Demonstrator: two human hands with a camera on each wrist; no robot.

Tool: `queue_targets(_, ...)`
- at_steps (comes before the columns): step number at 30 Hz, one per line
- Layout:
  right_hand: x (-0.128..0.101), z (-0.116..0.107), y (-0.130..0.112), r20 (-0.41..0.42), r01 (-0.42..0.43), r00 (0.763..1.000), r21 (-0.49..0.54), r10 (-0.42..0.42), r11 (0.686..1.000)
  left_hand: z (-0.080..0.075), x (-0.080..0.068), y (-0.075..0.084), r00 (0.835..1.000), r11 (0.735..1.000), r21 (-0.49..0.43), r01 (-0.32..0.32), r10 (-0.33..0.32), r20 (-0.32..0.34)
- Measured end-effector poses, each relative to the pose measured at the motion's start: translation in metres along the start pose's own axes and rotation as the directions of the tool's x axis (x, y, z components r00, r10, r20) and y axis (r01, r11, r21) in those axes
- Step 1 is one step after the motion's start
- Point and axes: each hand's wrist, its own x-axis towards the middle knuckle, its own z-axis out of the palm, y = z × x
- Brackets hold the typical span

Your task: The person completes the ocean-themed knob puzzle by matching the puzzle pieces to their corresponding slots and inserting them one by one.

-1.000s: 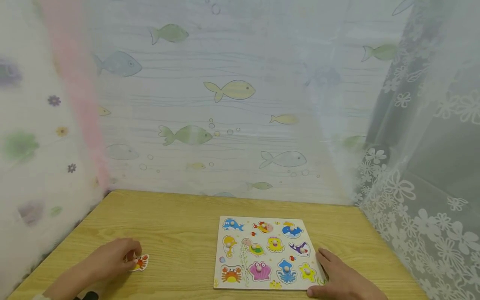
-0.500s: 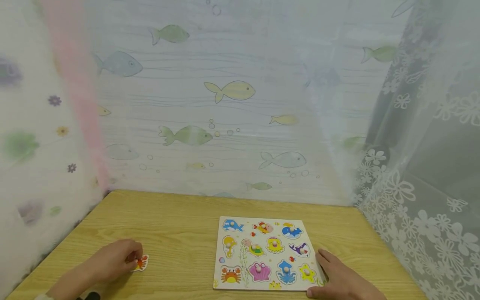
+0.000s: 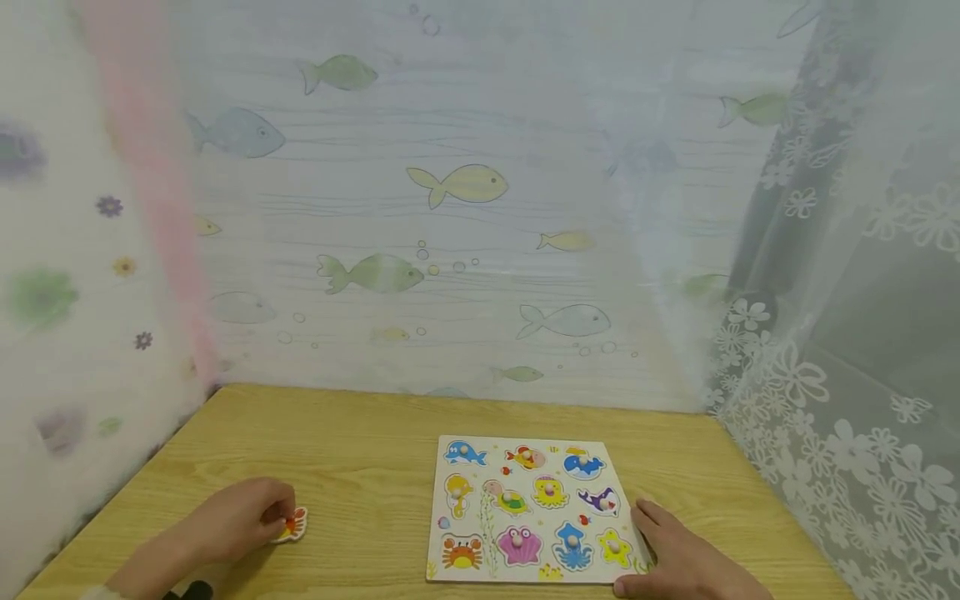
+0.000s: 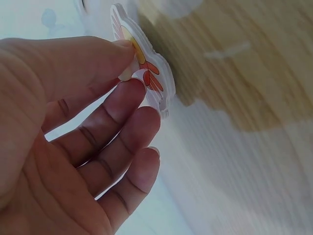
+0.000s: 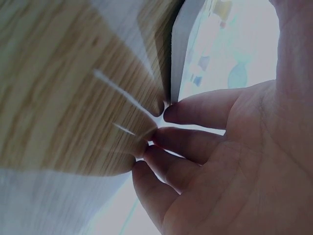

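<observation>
Two hands at work: left hand (image 3: 232, 525) pinching the crab piece (image 3: 292, 525) by its peg, lifted off the bench (image 3: 360, 467) for carrying; right hand (image 3: 678, 558) flat, grip released, steadying the puzzle board (image 3: 491, 504).

A light wooden table (image 3: 360, 450) runs into the wall corner. On it lies a sea-animal puzzle board (image 3: 529, 509); well left of the board lies a loose orange puzzle piece (image 3: 292, 525).
</observation>
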Motion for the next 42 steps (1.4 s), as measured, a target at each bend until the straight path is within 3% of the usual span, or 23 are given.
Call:
queue_targets(5, 0.0, 0.001, 0.001, -0.004, 0.015, 1.0, -0.004, -0.015, 1.0, 0.002, 0.01, 0.011, 1.0, 1.0, 0.006, 0.001, -0.001, -0.019)
queue_targets(17, 0.0, 0.001, -0.002, -0.028, -0.006, 1.0, -0.011, 0.005, 1.0, 0.017, 0.037, 0.039, 0.995, 0.996, 0.022, -0.081, 0.082, -0.061)
queue_targets(32, -0.001, -0.001, -0.001, -0.008, 0.012, 1.0, -0.009, -0.012, 1.0, 0.036, 0.064, 0.075, 0.993, 0.993, -0.008, -0.116, 0.116, -0.032)
queue_targets(42, -0.002, -0.001, -0.001, -0.016, 0.016, 1.0, -0.009, -0.016, 1.0, 0.05, 0.081, 0.101, 0.976, 0.978, 0.059, -0.202, 0.206, -0.072)
